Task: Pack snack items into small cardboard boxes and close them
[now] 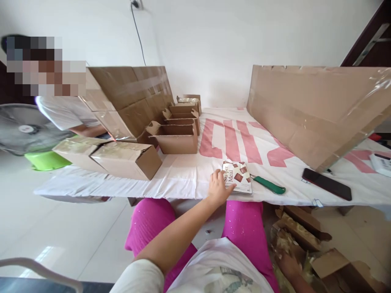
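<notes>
My left hand (218,186) rests on the left side of a flat white packet (242,179) printed "Super Meal" with brown squares. Its fingers are apart, and the thumb lies over the packet's lower left part. Close by on the right is a green-handled knife or cutter (269,185); its front end reaches the packet's edge. Below the table at the right, my right hand (288,264) reaches down among cardboard boxes (301,232) with clear plastic wrapping. Shadow and blur hide its fingers there, and I cannot see what it touches.
Several open small cartons (179,142) stand in a row beside a large cardboard panel (146,93). Two taped boxes (128,156) sit at the left table edge. A phone (326,184) lies right, before another cardboard panel (305,110). A person (64,112) and a fan (24,128) are left.
</notes>
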`<state>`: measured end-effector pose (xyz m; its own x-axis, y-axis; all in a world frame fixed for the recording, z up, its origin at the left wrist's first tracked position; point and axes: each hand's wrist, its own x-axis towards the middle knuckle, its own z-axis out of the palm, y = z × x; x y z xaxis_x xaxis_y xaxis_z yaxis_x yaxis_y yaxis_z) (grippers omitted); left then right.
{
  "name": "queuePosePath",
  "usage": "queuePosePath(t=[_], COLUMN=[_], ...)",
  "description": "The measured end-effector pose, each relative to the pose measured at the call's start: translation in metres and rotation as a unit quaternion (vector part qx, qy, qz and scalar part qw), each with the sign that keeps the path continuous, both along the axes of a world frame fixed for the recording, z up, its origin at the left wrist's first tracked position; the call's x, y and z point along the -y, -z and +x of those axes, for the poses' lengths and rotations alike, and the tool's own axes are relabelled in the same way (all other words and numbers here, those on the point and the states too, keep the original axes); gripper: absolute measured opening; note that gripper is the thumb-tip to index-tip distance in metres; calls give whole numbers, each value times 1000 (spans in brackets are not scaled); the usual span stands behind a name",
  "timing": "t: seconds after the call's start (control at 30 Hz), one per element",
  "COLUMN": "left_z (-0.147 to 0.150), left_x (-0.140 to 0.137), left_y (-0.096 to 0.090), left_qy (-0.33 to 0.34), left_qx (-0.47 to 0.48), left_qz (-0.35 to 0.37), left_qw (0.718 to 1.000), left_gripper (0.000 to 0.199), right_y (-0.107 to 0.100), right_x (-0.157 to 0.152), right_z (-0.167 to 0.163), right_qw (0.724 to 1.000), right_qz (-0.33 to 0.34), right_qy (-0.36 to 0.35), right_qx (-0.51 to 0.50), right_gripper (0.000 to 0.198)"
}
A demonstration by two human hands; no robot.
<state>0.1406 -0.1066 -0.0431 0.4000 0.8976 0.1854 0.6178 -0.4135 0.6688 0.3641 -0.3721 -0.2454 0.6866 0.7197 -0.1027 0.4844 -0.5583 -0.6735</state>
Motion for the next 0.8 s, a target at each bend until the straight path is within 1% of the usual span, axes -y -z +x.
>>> queuePosePath(t=[0.03, 0.07, 0.1, 0.13, 0.2, 0.27, 0.33, 0.4, 0.47, 0.5, 0.57, 0.6, 0.63, 0.67, 0.7, 0.73, 0.77, 0.8], left_z=[4, 7, 9, 11, 13, 14, 13, 8, -1, -6, -17, -21, -24, -26, -27, -26, -25, -23], left_x=[-11, -21, -30, -38, -50, -55, -55, -53, -50, -48, -43, -39, -35, -30, -25, -20, -15, -11], left_y=[-1, -1, 0, 1, 5, 6, 4, -6, -22, -31, -50, -57, -62, -64, -63, -57, -49, -37], left_qy=[-38, -63, -73, -72, -60, -44, -26, -1, 34, 53, 99, 125, 151, 178, 206, 227, 237, 236], left_qx=[-12, -22, -30, -33, -30, -20, -5, 13, 32, 42, 53, 50, 43, 34, 29, 33, 51, 80], left_qz=[-49, -91, -123, -144, -171, -185, -181, -159, -119, -97, -34, 12, 61, 110, 152, 182, 194, 194], left_qw=[998, 994, 989, 986, 983, 981, 983, 987, 992, 993, 993, 991, 986, 977, 966, 956, 951, 949], left_gripper=[61, 66, 71, 74, 74, 68, 61, 56, 56, 56, 56, 55, 53, 50, 47, 47, 48, 52], right_y=[9, 19, 29, 38, 51, 56, 49, 30, -2, -21, -65, -87, -108, -127, -141, -151, -156, -156], right_x=[7, 13, 19, 24, 32, 34, 27, 11, -12, -26, -56, -72, -88, -104, -120, -134, -147, -157], right_z=[2, 3, 6, 8, 13, 19, 24, 27, 25, 22, 10, 2, -7, -16, -25, -33, -41, -48], right_qw=[999, 998, 998, 998, 998, 994, 991, 990, 986, 978, 957, 941, 924, 909, 901, 903, 912, 921], right_qz=[-20, -36, -39, -33, -9, 15, 41, 77, 135, 180, 267, 309, 347, 377, 392, 390, 376, 361], right_qy=[24, 37, 40, 37, 33, 45, 48, 38, 31, 33, -7, -24, -33, -43, -61, -85, -107, -115], right_qx=[17, 25, 31, 35, 57, 93, 118, 113, 93, 99, 113, 133, 157, 174, 174, 157, 126, 91], right_gripper=[18, 17, 17, 16, 14, 15, 18, 25, 33, 35, 35, 35, 42, 56, 72, 80, 81, 78])
